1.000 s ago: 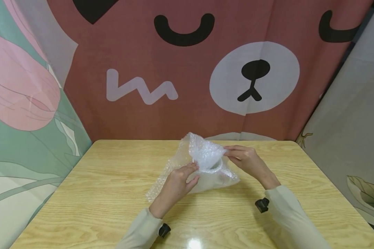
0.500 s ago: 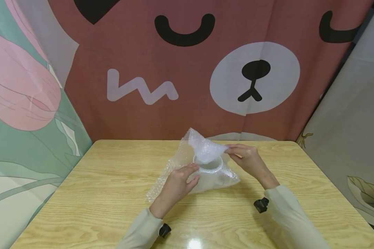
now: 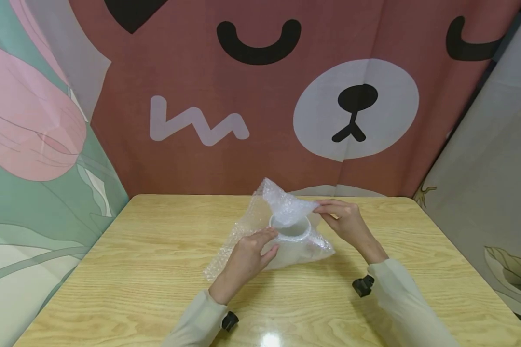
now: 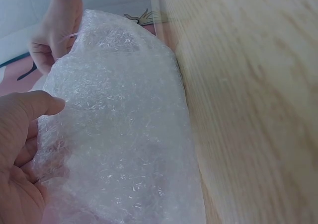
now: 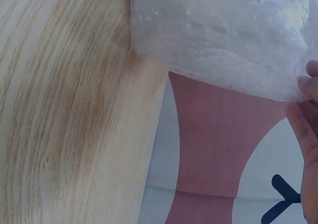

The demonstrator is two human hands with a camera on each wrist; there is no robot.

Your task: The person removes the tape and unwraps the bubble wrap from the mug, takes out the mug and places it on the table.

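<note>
A piece of clear bubble wrap [image 3: 291, 205] lies around a white round-rimmed container [image 3: 303, 236] on the table. The container's mouth faces up, partly covered by a raised flap; its body is hidden in the wrap. On the container's near left side my left hand [image 3: 245, 253] holds the wrap, with fingertips at the rim and the thumb lower down. My right hand [image 3: 345, 221] pinches the flap's right corner between thumb and fingers, lifted above the mouth. In the right wrist view the wrap [image 5: 223, 40] hangs stretched from those fingertips [image 5: 296, 115].
The wood-grain table [image 3: 156, 231] ends at a far edge, right behind the wrap. Beyond it hangs a brown curtain [image 3: 191, 168] with a bear's face. A loose tail of wrap spreads to the left, under the left forearm.
My right hand has lifted the flap's corner slightly up, so more of the container's round mouth shows. The left hand has stayed in place.
</note>
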